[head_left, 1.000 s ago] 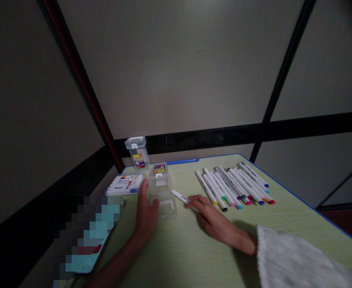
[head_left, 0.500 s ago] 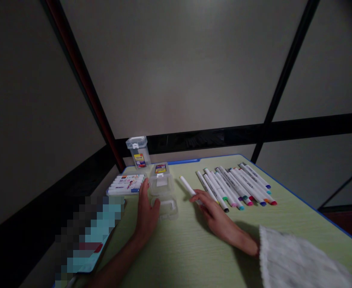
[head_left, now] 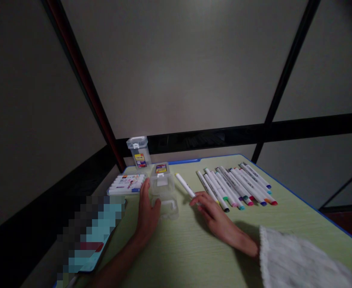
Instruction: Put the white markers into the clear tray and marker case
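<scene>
My right hand (head_left: 210, 210) pinches a white marker (head_left: 184, 185) near its lower end. Its yellow-tipped end points away from me and to the left. Beside an open clear plastic box (head_left: 162, 186) is my left hand (head_left: 148, 210), index finger stretched out and thumb apart. The thumb lies next to the box's flipped-down lid (head_left: 167, 208); whether it touches cannot be made out. To the right of the held marker, many white markers (head_left: 221, 186) with coloured ends lie in a loose row.
A second clear box (head_left: 139, 154), closed and upright, stands at the table's back left. In front of it lies a flat pack of markers (head_left: 127, 185). A partly pixelated light-blue item (head_left: 101, 232) lies at the left edge. Wall panels (head_left: 179, 80) rise behind the table.
The held marker has swung slightly left and turned, so its far end is nearer the open box and dark print shows on its barrel. Both hands stay almost in place.
</scene>
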Available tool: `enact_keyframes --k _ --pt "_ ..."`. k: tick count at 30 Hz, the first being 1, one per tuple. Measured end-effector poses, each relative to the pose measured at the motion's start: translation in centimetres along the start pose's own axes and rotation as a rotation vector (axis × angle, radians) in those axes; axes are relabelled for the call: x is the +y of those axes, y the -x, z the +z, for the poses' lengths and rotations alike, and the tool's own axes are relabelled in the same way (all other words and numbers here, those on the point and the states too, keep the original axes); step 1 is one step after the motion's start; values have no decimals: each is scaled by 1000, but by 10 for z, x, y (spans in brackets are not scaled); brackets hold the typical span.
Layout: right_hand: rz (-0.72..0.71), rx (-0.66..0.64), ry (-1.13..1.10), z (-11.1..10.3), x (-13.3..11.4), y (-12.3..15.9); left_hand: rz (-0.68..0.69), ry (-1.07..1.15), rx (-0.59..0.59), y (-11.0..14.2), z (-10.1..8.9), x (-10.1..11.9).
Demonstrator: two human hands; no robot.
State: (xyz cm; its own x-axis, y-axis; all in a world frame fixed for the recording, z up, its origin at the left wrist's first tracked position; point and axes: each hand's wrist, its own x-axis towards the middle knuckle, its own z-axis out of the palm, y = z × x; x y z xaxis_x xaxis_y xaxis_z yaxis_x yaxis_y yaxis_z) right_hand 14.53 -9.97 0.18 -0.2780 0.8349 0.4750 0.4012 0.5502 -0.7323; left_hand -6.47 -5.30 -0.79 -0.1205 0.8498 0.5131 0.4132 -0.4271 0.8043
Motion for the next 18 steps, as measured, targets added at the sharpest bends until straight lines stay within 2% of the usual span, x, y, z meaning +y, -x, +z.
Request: enact_keyframes --k 18 --pt "-6 7 -54 0 -4 0 -22 -22 -12 0 0 1"
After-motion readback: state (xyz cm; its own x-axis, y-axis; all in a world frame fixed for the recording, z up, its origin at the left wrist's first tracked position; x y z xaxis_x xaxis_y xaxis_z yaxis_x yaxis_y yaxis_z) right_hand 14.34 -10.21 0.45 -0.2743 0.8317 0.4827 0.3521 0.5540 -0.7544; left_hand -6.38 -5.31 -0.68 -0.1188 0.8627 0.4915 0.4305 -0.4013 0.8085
